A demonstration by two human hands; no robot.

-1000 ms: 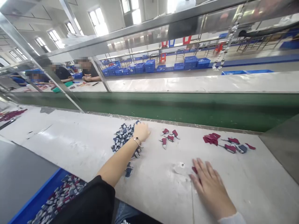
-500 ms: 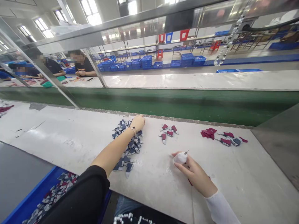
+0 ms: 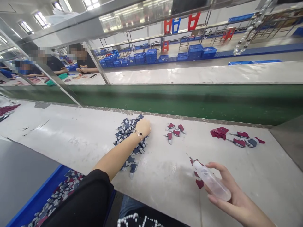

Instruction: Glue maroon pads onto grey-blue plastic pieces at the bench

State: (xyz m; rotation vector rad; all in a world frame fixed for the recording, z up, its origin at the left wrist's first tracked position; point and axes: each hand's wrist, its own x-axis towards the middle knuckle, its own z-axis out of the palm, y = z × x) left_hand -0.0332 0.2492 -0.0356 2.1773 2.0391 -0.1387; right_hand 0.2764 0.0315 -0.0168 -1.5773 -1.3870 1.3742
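Observation:
My left hand point(image 3: 143, 127) rests at the right side of a pile of dark blue and grey pieces point(image 3: 124, 130); its fingers are curled out of sight. In my right hand point(image 3: 227, 186) lies a translucent squeeze bottle point(image 3: 213, 183), its thin metal tip pointing up and left. Under and beside the bottle's tip are a few maroon pieces point(image 3: 199, 183) on the white table. Several maroon and grey pieces point(image 3: 176, 132) lie between my hands, farther back.
More maroon pieces point(image 3: 219, 132) lie at the right of the table point(image 3: 82, 138). A blue crate point(image 3: 35, 199) of pieces stands at lower left. Beyond the table runs a green belt point(image 3: 165, 101). People sit at the far left, behind slanted metal posts point(image 3: 97, 61).
My right hand has moved right and toward me, turning the bottle so its side shows and uncovering maroon pieces. My left hand has shifted slightly. The view has tilted a little.

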